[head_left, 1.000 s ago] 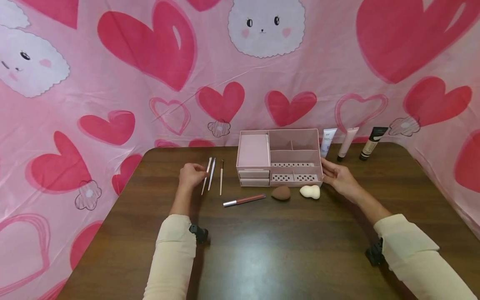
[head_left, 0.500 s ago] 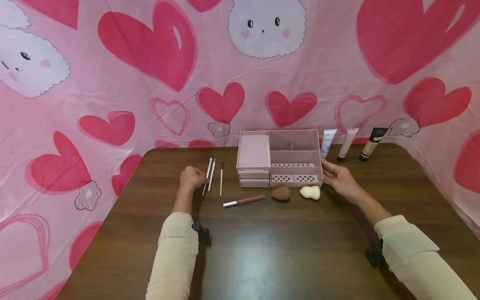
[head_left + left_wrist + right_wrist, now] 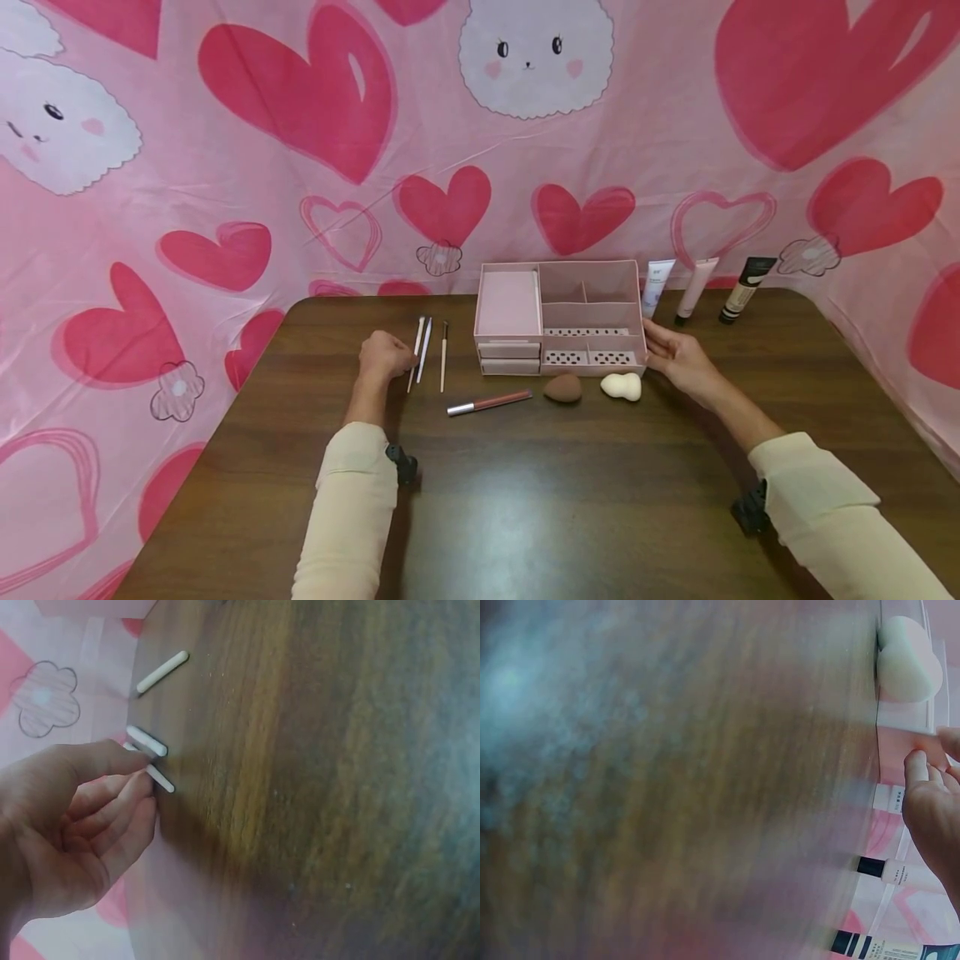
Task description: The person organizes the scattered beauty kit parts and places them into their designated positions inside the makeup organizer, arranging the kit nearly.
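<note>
In the head view my left hand (image 3: 386, 354) pinches the leftmost slim white makeup brush (image 3: 411, 379) between thumb and fingertips, low over the table. Right beside it lies a second white, brush-like stick (image 3: 425, 346). A dark-tipped makeup brush (image 3: 443, 358) lies a little further right. The left wrist view shows the pinched brush (image 3: 162, 781) passing behind the thumb; its far part is mostly hidden. My right hand (image 3: 678, 354) rests with extended fingers against the right side of a pink makeup organizer (image 3: 508, 300), which has two small drawers and several compartments.
Before the organizer lie a lip gloss tube (image 3: 489, 403), a brown makeup sponge (image 3: 562, 388) and a cream sponge (image 3: 621, 386). Standing behind my right hand are a white tube (image 3: 656, 287), a pink tube (image 3: 696, 290) and a black-capped tube (image 3: 746, 290). A heart-print cloth (image 3: 322, 100) hangs behind the table.
My left hand has shifted slightly right and its fingers have drawn in, with the leftmost brush's lower end moving a little right. My right hand stays at the organizer.
</note>
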The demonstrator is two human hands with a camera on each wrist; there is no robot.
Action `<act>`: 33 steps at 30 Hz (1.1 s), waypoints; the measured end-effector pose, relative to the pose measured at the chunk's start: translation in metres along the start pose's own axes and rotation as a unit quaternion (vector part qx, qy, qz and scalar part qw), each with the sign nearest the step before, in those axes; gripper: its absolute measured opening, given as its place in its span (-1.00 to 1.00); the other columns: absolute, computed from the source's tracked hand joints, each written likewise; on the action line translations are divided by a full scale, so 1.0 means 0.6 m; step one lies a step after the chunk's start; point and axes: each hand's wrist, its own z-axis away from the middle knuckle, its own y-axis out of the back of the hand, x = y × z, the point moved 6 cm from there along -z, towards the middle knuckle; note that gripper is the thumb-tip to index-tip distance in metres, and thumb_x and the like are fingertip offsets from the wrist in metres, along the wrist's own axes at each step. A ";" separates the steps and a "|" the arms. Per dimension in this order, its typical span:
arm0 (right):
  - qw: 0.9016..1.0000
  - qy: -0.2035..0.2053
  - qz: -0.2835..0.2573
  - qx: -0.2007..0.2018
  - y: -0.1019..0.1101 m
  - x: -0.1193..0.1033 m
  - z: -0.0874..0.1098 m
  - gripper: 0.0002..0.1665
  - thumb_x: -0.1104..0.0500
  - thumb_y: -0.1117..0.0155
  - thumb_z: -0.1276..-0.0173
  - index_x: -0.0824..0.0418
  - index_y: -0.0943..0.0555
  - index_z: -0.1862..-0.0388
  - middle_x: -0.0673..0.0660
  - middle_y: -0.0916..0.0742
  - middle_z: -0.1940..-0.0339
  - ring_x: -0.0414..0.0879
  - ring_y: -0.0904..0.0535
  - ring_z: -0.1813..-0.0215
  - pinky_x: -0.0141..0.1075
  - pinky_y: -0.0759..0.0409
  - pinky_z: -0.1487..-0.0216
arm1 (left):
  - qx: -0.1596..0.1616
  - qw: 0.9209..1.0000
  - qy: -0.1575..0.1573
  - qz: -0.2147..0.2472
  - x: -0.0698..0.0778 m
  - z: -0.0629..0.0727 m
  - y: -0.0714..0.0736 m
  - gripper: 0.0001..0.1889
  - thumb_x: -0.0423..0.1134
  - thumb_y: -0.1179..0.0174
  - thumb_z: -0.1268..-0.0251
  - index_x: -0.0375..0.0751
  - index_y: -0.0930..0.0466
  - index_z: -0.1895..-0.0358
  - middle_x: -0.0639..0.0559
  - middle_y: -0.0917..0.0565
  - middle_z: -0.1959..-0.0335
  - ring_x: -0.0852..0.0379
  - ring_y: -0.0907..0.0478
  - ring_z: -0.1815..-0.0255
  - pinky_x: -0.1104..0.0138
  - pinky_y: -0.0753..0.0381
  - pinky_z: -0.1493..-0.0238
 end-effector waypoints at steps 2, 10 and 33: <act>1.000 0.002 0.001 -0.001 0.000 0.000 0.000 -0.20 0.47 -0.06 -0.47 0.50 0.02 -0.59 0.51 -0.08 -0.58 -0.28 -0.30 -0.47 -0.63 -0.51 -0.18 | 0.008 1.000 -0.005 -0.009 0.004 -0.001 0.000 -0.85 -0.22 -0.36 0.09 -0.23 -0.83 0.49 -0.25 -0.82 0.27 -0.34 -0.68 0.00 -0.01 -0.65 -0.08; 1.000 0.014 -0.005 -0.002 0.001 0.001 0.001 -0.18 0.46 -0.09 -0.47 0.52 0.03 -0.59 0.55 -0.06 -0.57 -0.46 -0.35 -0.38 -0.62 -0.52 -0.19 | 0.017 0.999 -0.003 -0.027 0.015 -0.005 -0.004 -0.77 -0.16 -0.39 0.11 -0.19 -0.61 0.69 -0.22 -0.75 0.43 -0.27 -0.67 0.20 -0.02 -0.67 0.07; 1.000 0.020 -0.002 -0.004 0.002 0.001 -0.001 -0.21 0.52 -0.01 -0.45 0.54 0.04 -0.58 0.57 -0.05 -0.56 -0.49 -0.35 -0.36 -0.66 -0.50 -0.15 | -0.101 0.963 0.034 0.247 -0.018 -0.009 -0.022 -0.79 -0.39 -0.31 -0.09 -0.51 -0.78 0.27 -0.07 -0.76 0.64 0.28 -0.64 0.63 0.35 -0.74 0.45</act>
